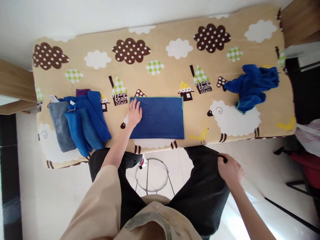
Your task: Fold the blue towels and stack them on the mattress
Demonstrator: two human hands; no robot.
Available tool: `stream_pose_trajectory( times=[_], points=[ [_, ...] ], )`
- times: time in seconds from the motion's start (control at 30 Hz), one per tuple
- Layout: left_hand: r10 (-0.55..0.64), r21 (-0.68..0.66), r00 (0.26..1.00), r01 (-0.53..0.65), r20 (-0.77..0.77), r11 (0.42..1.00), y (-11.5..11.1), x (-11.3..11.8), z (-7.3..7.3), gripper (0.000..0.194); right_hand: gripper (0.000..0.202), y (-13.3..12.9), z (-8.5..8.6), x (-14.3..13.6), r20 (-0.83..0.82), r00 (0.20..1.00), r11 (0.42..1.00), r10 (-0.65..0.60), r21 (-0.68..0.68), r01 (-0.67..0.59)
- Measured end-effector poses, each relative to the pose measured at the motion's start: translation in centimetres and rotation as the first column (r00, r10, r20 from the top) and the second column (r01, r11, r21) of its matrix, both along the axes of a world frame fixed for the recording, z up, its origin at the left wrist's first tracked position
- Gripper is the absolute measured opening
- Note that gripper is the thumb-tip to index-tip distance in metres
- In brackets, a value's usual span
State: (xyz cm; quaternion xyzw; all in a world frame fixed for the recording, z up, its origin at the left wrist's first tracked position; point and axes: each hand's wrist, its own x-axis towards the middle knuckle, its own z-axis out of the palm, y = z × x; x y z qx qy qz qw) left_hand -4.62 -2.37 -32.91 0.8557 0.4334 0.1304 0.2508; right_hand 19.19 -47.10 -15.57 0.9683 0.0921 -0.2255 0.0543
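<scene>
A dark blue towel (160, 118) with a thin green edge lies flat, as a rectangle, on the patterned cloth in front of me. My left hand (135, 112) rests on its left end, palm down, with the fingers stretched out. Over my right knee, my right hand (230, 170) has its fingers curled around the black trouser leg (205, 186), off the table. A crumpled blue towel (255, 85) lies loose at the right of the cloth. On the left sit rolled or folded towels: a grey towel (62, 126), several blue towels (87, 116) and a purple towel (82, 92).
The beige tablecloth (162, 80) with clouds, houses and sheep covers the long table. A white wall (150, 13) runs behind it. Below the front edge is a round metal stool frame (152, 191). Wooden furniture (17, 83) borders the left, and a red item (305, 166) stands at right.
</scene>
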Motion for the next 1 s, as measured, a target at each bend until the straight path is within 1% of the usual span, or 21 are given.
stream_pose_trajectory(
  times=[0.03,0.07,0.1,0.17,0.23,0.27,0.33,0.37,0.4,0.43,0.5,0.53,0.6,0.67,0.7,0.73,0.77,0.83,0.9,0.97,1.0],
  points=[
    [-0.071,-0.018,0.997,0.07,-0.035,0.997,-1.6,-0.5,0.0,0.056,0.048,1.2,-0.3,-0.5,0.041,0.993,0.994,0.109,0.0,-0.109],
    [-0.113,-0.036,0.991,0.111,-0.065,0.993,-2.8,-1.0,-0.1,0.059,0.051,2.8,-0.8,-1.2,0.083,0.969,0.972,0.232,0.009,-0.234],
    [-0.133,-0.047,0.987,0.13,-0.088,0.99,-3.7,-1.7,-0.3,0.061,0.054,4.9,-1.5,-2.1,0.121,0.924,0.929,0.362,0.035,-0.369],
    [-0.118,-0.041,0.986,0.114,-0.117,0.993,-4.4,-2.9,-0.8,0.064,0.059,10.3,-3.6,-4.6,0.046,0.829,0.813,0.557,0.171,-0.556],
    [-0.079,-0.004,0.989,0.08,-0.122,0.997,-4.3,-3.8,-1.5,0.065,0.063,16.8,-6.4,-7.5,-0.006,0.75,0.704,0.662,0.349,-0.619],
    [-0.06,0.017,0.991,0.062,-0.117,0.998,-4.1,-4.1,-1.8,0.065,0.064,20.1,-7.9,-8.8,0.004,0.718,0.649,0.696,0.425,-0.631],
    [-0.03,0.043,0.995,0.035,-0.094,0.998,-3.8,-4.3,-2.3,0.066,0.062,26.1,-11.0,-10.6,0.052,0.646,0.525,0.761,0.536,-0.661],
    [-0.025,0.048,0.997,0.028,-0.078,0.998,-3.7,-4.3,-2.6,0.066,0.062,28.4,-12.5,-10.7,0.078,0.625,0.485,0.777,0.558,-0.673],
    [-0.023,0.049,0.998,0.026,-0.061,0.998,-3.7,-4.3,-2.8,0.066,0.062,30.1,-14.0,-10.2,0.092,0.633,0.487,0.769,0.559,-0.671],
    [-0.021,0.047,0.999,0.023,-0.045,0.999,-3.7,-4.2,-3.0,0.066,0.062,31.3,-15.4,-9.1,0.094,0.661,0.514,0.745,0.552,-0.657],
    [-0.017,0.04,1.0,0.018,-0.018,0.999,-3.7,-4.1,-3.2,0.065,0.064,31.8,-17.8,-4.9,0.101,0.752,0.607,0.651,0.526,-0.596],
    [-0.014,0.035,1.0,0.014,-0.008,0.999,-3.7,-4.1,-3.3,0.065,0.066,31.3,-18.8,-2.3,0.12,0.78,0.631,0.614,0.52,-0.576],
    [-0.008,0.017,1.0,0.008,0.005,1.0,-3.8,-4.1,-3.4,0.066,0.069,29.9,-20.3,3.3,0.173,0.784,0.622,0.596,0.518,-0.587],
    [-0.009,-0.01,1.0,0.009,0.014,1.0,-3.8,-4.1,-3.4,0.067,0.069,28.7,-20.8,7.7,0.21,0.817,0.659,0.538,0.5,-0.562],
    [-0.009,-0.029,1.0,0.01,0.02,1.0,-3.7,-4.1,-3.4,0.068,0.069,28.4,-20.8,9.0,0.224,0.836,0.685,0.5,0.489,-0.54],
    [-0.008,-0.051,1.0,0.009,0.029,0.999,-3.7,-4.0,-3.4,0.068,0.069,28.4,-20.6,9.4,0.24,0.854,0.709,0.462,0.478,-0.518],
    [-0.006,-0.07,0.999,0.008,0.038,0.998,-3.6,-4.0,-3.4,0.068,0.07,28.3,-20.3,9.0,0.258,0.864,0.724,0.433,0.472,-0.504],
    [-0.004,-0.087,0.999,0.009,0.048,0.996,-3.5,-3.8,-3.3,0.069,0.07,28.0,-19.5,6.0,0.285,0.858,0.713,0.427,0.477,-0.514],
    [-0.005,-0.077,0.999,0.008,0.043,0.997,-3.8,-3.7,-3.1,0.069,0.069,26.8,-18.9,1.3,0.274,0.823,0.655,0.498,0.504,-0.564],
    [0.006,-0.067,0.999,-0.004,0.036,0.998,-4.8,-3.8,-2.8,0.069,0.066,24.3,-18.8,-3.2,0.211,0.763,0.585,0.611,0.53,-0.614],
    [0.018,-0.072,0.999,-0.015,0.037,0.997,-5.5,-4.1,-2.7,0.069,0.064,22.7,-18.9,-4.8,0.181,0.744,0.573,0.643,0.531,-0.624]
  ],
)
